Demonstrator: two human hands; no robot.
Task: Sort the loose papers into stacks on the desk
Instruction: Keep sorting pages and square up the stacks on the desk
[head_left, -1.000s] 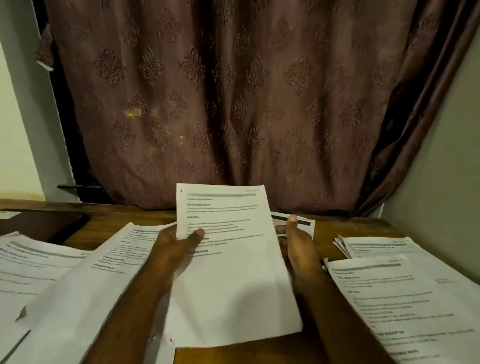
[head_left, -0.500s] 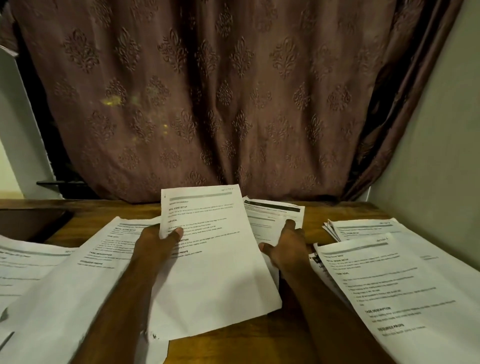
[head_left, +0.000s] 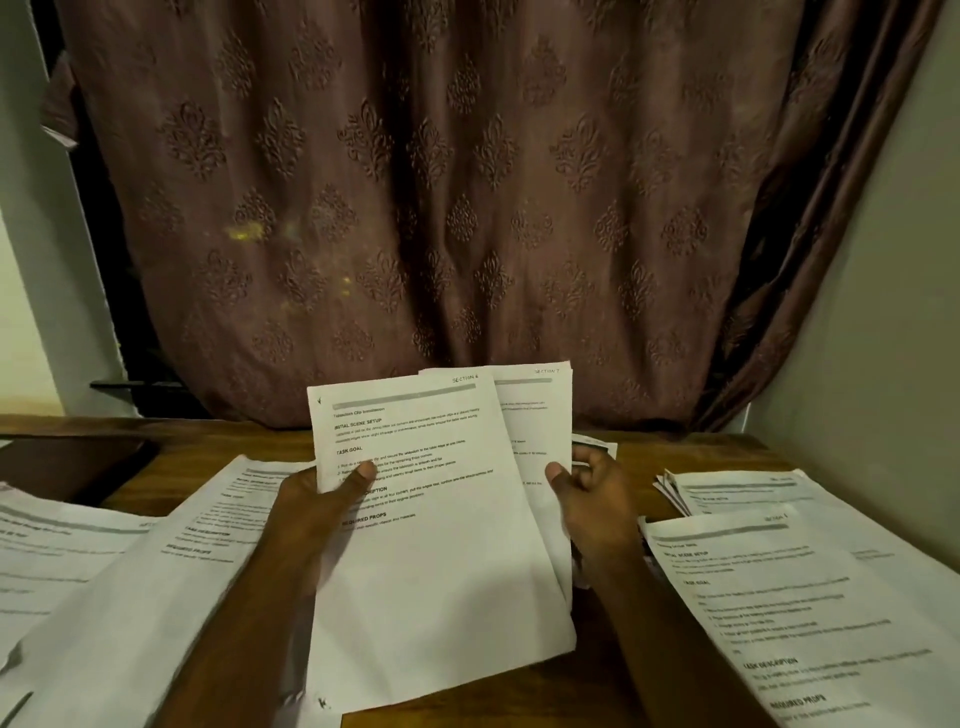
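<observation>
Lower centre: left hand (head_left: 317, 512) grips front sheet (head_left: 431, 530); right hand (head_left: 592, 499) pinches rear sheet (head_left: 535, 415) just behind.

Printed sheets (head_left: 431, 545) of thin, matt white paper, slightly creased at the lower corners; further loose papers (head_left: 810, 597) of the same matt stock lie alongside. Desk (head_left: 670, 452) of brown wood with a smooth, faintly satin finish showing grain. Curtain (head_left: 441, 208) of woven cloth with a soft sheen and a raised, embossed damask motif; wall (head_left: 883, 312) of plain matt painted plaster.
</observation>
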